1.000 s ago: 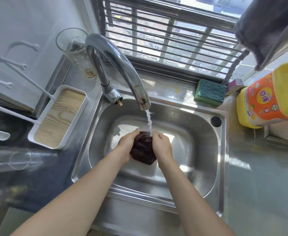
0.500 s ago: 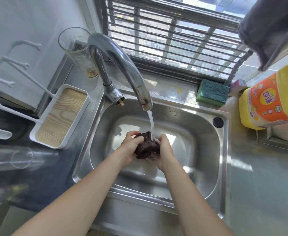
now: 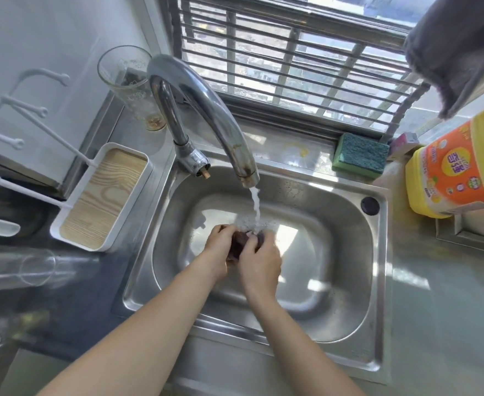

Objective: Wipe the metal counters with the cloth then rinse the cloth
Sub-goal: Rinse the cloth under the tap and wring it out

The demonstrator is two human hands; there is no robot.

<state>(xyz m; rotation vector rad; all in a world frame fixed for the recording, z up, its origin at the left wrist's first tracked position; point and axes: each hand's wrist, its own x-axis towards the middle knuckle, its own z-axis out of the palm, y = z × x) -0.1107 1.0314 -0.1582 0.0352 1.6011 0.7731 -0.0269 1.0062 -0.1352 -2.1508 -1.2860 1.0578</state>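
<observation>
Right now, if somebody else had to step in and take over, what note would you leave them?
Left hand and right hand: both have a grip on the dark cloth, bunched between them.
Where: over the middle of the steel sink, under the running stream from the tap.
Done: whether the counters were wiped cannot be told from this view; rinsing is under way.
Left: finish rinsing, probably wring the cloth out, and shut off the tap.

Two bare forearms, hands ungloved, no sleeves
</observation>
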